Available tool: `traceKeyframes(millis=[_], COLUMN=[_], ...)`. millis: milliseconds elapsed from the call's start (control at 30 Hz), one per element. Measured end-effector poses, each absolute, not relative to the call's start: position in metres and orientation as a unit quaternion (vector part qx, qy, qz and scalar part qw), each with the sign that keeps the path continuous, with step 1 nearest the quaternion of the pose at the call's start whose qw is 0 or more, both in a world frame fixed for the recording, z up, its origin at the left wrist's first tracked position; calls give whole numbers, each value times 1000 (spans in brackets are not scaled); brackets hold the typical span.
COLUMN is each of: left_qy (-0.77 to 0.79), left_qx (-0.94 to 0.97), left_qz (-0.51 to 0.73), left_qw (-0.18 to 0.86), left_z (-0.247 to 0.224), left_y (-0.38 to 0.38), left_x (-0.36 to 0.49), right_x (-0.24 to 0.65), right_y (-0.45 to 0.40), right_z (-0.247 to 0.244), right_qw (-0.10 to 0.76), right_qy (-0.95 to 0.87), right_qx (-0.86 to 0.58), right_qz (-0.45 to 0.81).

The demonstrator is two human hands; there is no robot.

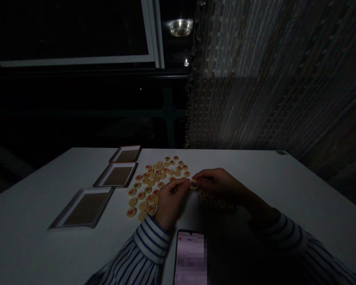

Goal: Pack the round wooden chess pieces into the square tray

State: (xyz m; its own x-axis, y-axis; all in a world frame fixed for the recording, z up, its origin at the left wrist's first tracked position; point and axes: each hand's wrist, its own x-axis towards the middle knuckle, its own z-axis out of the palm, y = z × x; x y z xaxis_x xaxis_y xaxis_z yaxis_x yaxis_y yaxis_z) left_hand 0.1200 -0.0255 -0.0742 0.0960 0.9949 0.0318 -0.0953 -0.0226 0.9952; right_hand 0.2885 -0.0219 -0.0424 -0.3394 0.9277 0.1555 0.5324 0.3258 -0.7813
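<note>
A round wooden Chinese chess piece with a dark character stands between my two hands, its face toward me. My left hand is closed, its fingertips at the piece's left edge. From the other side my right hand pinches the same piece, partly in shadow. Left of and beyond my hands many similar pieces lie spread on the table, some with red or black characters, others plain side up. Beneath my right hand and forearm sits a shadowed group of pieces, partly hidden.
Three shallow trays or box parts stand along the left: a near one, a middle one and a far one. A lit phone lies at the white table's near side. A bead curtain hangs behind.
</note>
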Motion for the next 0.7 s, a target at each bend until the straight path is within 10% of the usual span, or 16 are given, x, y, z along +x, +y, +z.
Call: traceKeyframes(millis=[700], left_qy=[417], left_qx=[460], left_qz=[539], left_qw=[569], left_z=[-85], left_y=[-24], left_x=[122], right_x=[279], right_y=[-22], right_z=[-51], right_qw=[349], right_qy=[-697], right_qx=[-496], right_qz=[383])
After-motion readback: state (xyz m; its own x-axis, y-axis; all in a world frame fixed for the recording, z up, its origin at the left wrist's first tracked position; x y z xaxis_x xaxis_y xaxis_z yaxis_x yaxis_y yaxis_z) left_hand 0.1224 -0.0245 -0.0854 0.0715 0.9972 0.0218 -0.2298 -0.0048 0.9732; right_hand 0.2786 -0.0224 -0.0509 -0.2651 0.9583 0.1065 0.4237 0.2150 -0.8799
